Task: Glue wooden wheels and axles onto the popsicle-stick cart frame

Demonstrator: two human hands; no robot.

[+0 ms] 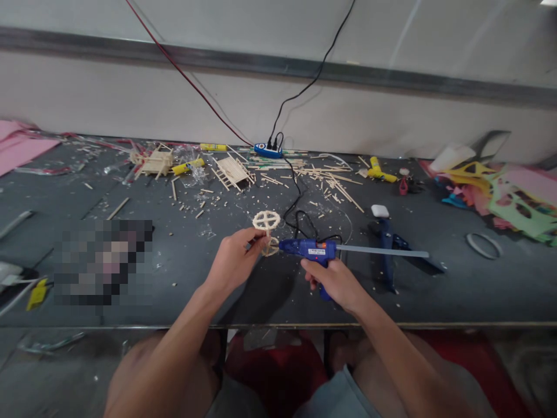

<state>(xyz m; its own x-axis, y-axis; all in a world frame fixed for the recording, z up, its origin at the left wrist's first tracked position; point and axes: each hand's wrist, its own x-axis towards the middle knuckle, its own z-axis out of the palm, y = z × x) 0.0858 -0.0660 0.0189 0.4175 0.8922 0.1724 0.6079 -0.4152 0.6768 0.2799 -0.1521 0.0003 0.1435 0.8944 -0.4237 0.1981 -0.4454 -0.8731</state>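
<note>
Wheel model (266,220) and glue gun (308,249) in hands.

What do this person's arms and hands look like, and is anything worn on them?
Both arms are bare along all that shows, with no sleeves in view. The left hand and the right hand wear no gloves, and no watch, ring or bracelet shows on wrists or fingers. No markings are visible on either forearm.

Glue gun (311,249): blue body, orange mark, pale grey stick at rear. Wheel (266,220): pale wood. Table (435,290): dark grey. Power strip (268,151): blue. Cables: one black (319,67), one red (183,72). Glue tubes (187,168): yellow. Paper scraps (513,200): pink, yellow, green.
</note>
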